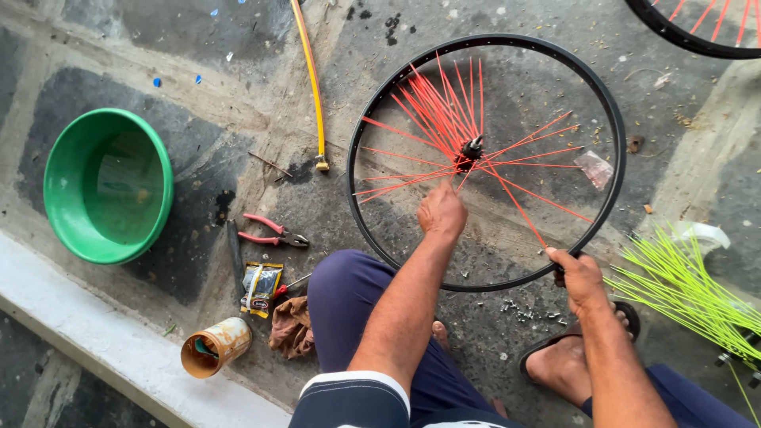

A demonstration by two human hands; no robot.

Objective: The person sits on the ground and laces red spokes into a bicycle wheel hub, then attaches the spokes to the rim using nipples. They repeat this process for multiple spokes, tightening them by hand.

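Head view: hub (pixel 472 148) half hidden among orange spokes (pixel 444 119), second wheel (pixel 697 28) cropped

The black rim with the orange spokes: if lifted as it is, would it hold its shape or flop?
The rim itself looks stiff. The orange spokes fan unevenly from the hub, many short of the rim, so they would probably swing. The right hand grips its edge easily; likely light.

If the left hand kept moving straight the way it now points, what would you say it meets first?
Most likely the hub of the black bicycle rim: the left hand points up among the orange spokes toward it, though depth is hard to judge.
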